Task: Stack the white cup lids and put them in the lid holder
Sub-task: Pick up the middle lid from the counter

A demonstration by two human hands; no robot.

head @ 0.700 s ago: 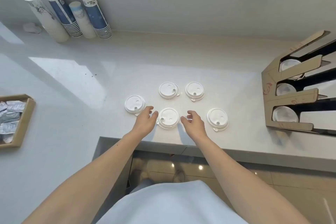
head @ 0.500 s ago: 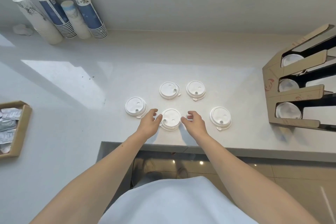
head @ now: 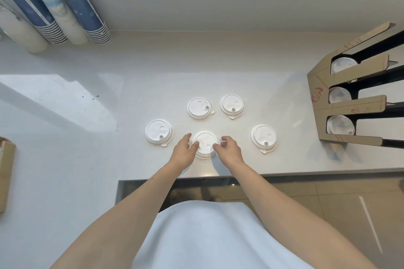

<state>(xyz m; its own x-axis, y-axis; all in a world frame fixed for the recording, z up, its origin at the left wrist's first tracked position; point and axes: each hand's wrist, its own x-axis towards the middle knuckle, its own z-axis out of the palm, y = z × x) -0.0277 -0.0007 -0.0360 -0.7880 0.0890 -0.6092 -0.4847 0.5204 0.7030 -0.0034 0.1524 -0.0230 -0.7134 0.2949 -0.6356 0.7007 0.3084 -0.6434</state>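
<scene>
Both hands bracket the near lid [head: 204, 143] at frame centre; left hand [head: 183, 152] and right hand [head: 229, 150] half open, fingertips on its rim, not yet pinching; better to pinch opposite edges and lift flat; table [head: 284, 159] edge just below; holder [head: 341, 102] right, path clear.

Counts of the things on the counter

Five white cup lids [head: 205, 143] are laid loose at mid-frame; three slots of the cardboard lid holder [head: 323, 102] at the right edge are seen with lids inside; four stacks of paper cups [head: 85, 11] are stood at upper left; two hands [head: 183, 153] are seen.
</scene>
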